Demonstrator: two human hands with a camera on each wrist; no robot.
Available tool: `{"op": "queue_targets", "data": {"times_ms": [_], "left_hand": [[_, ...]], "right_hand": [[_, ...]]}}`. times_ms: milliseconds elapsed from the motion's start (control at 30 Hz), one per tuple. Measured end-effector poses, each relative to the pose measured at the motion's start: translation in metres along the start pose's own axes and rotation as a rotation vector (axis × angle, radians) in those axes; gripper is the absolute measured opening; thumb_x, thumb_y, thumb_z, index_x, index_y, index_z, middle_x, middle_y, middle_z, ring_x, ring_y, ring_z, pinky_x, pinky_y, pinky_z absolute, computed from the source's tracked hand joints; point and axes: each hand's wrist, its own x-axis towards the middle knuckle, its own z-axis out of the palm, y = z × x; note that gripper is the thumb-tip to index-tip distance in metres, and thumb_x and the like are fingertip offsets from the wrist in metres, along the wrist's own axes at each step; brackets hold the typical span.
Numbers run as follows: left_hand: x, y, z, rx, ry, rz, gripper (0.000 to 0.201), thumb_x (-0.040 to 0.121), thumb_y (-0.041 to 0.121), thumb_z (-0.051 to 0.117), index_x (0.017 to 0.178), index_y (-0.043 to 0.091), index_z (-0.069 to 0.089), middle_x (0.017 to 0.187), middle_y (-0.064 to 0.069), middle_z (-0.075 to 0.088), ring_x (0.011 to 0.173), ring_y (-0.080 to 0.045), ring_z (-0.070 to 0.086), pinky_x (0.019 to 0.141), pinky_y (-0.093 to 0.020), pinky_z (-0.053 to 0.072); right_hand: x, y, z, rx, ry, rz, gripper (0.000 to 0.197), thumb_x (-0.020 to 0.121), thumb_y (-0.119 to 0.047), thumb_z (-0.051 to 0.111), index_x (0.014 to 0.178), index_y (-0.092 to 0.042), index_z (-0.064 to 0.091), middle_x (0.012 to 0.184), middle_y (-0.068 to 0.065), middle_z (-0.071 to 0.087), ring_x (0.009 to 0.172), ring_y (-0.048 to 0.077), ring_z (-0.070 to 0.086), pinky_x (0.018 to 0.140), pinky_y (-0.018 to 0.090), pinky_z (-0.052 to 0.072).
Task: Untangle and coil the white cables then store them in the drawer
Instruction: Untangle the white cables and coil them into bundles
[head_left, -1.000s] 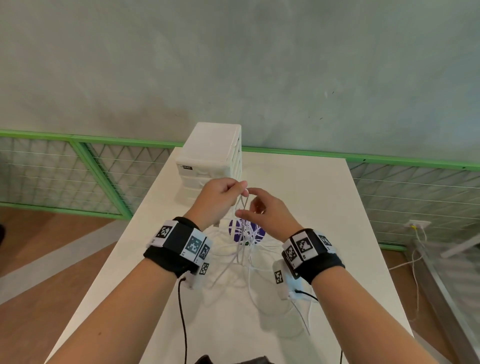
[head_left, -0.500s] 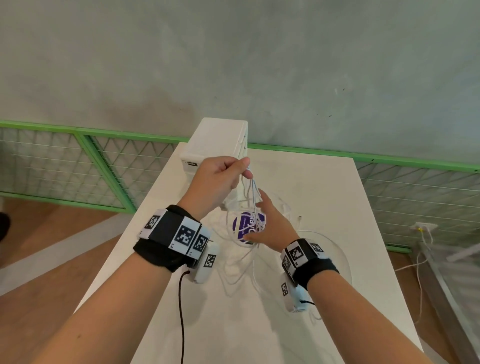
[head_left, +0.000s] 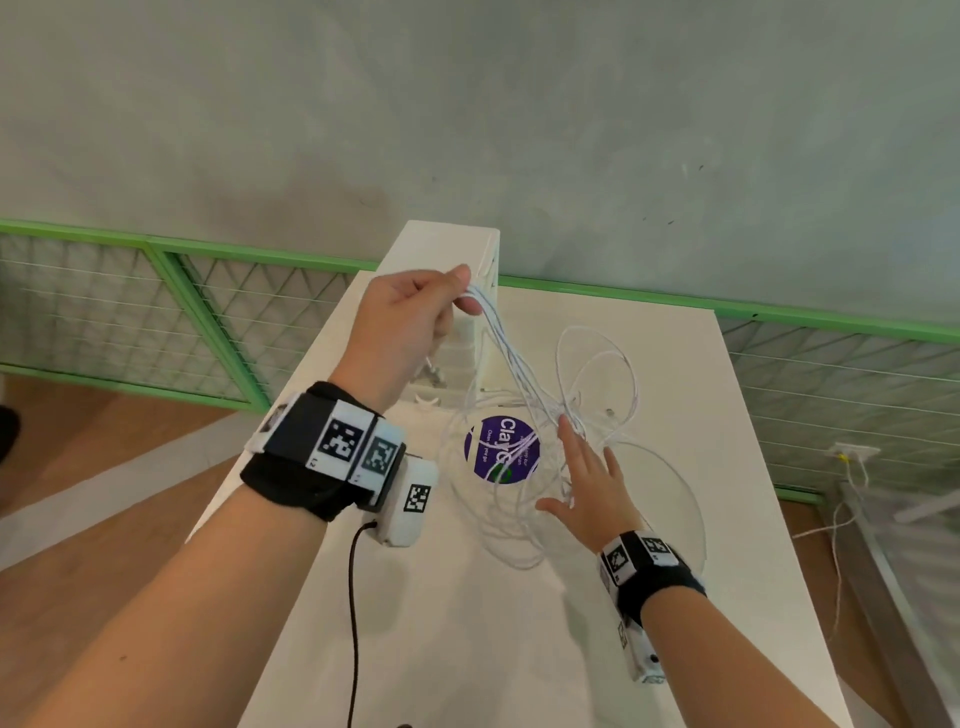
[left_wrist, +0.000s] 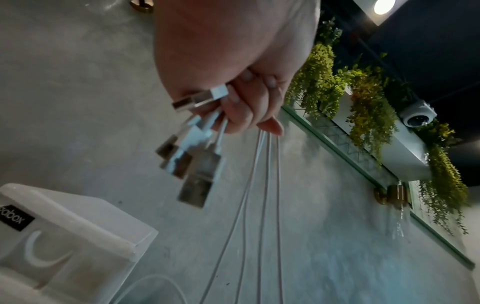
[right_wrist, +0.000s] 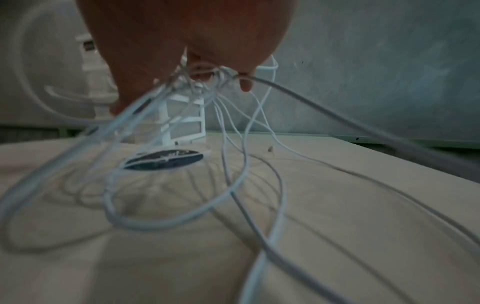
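Note:
My left hand (head_left: 415, 306) is raised in front of the white drawer unit (head_left: 447, 249) and grips a bunch of white cables (head_left: 511, 364) near their ends. In the left wrist view several USB plugs (left_wrist: 192, 144) hang from that fist (left_wrist: 241, 98), with strands (left_wrist: 262, 195) dropping below. The cables slope down to a loose tangle (head_left: 509, 499) on the white table (head_left: 467, 623). My right hand (head_left: 587, 478) is low over the tangle with fingers spread straight among the strands. The right wrist view shows strands (right_wrist: 233, 164) running across its fingertips (right_wrist: 245, 86).
A round purple sticker (head_left: 501, 449) lies on the table under the tangle. The drawer unit (left_wrist: 64, 236) stands at the table's far end against a grey wall. A green mesh railing (head_left: 208, 322) runs behind. Wooden floor lies to the left, a loose wire (head_left: 836, 525) on the right.
My left hand has lifted the cable bunch higher and further away. My right hand has dropped from beside the left down along the strands and spread its fingers over the tangle.

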Motion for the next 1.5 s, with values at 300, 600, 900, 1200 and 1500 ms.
{"op": "queue_targets", "data": {"times_ms": [300, 600, 900, 1200, 1500], "left_hand": [[0.006, 0.005, 0.005, 0.006, -0.055, -0.035, 0.036, 0.096, 0.018, 0.052, 0.064, 0.006, 0.060, 0.038, 0.012, 0.033, 0.036, -0.005, 0.021, 0.039, -0.017, 0.018], [0.002, 0.016, 0.019, 0.186, -0.340, -0.052, 0.037, 0.095, 0.021, 0.054, 0.061, 0.009, 0.062, 0.040, 0.007, 0.030, 0.038, -0.009, 0.021, 0.038, -0.017, 0.021], [0.005, -0.027, -0.043, 0.505, -0.441, -0.221, 0.044, 0.090, 0.050, 0.049, 0.076, 0.012, 0.069, 0.047, 0.009, 0.038, 0.049, -0.013, 0.030, 0.049, -0.025, 0.026], [-0.015, -0.071, -0.026, 0.461, -0.620, -0.227, 0.032, 0.102, 0.019, 0.039, 0.074, 0.013, 0.053, 0.066, 0.002, 0.056, 0.063, -0.008, 0.054, 0.067, -0.023, 0.039], [-0.009, -0.002, 0.014, -0.317, -0.392, -0.064, 0.027, 0.101, 0.008, 0.030, 0.086, 0.008, 0.053, 0.060, 0.006, 0.049, 0.050, -0.009, 0.046, 0.056, -0.021, 0.046]], "right_hand": [[-0.003, -0.009, -0.002, 0.439, 0.221, 0.128, 0.082, 0.070, -0.069, 0.060, 0.140, -0.037, 0.031, 0.103, -0.011, 0.065, 0.097, 0.003, 0.058, 0.115, 0.045, 0.018], [0.048, -0.100, -0.092, 0.789, 0.414, -0.128, 0.057, 0.083, -0.029, 0.068, 0.132, -0.034, 0.038, 0.115, -0.010, 0.059, 0.104, -0.008, 0.051, 0.091, 0.007, 0.036], [0.049, -0.054, -0.115, 0.710, -0.039, 0.035, 0.019, 0.081, -0.035, 0.068, 0.064, -0.027, 0.068, 0.055, -0.013, 0.056, 0.054, 0.006, 0.047, 0.061, 0.024, 0.038], [0.053, -0.072, -0.135, 0.899, 0.346, -0.036, 0.020, 0.092, -0.013, 0.055, 0.078, -0.020, 0.067, 0.056, -0.023, 0.060, 0.054, -0.007, 0.048, 0.055, 0.008, 0.038], [0.059, -0.072, -0.107, 0.896, 0.238, -0.095, 0.018, 0.096, -0.023, 0.048, 0.089, -0.026, 0.064, 0.053, -0.015, 0.046, 0.050, -0.001, 0.038, 0.053, 0.014, 0.034]]}}
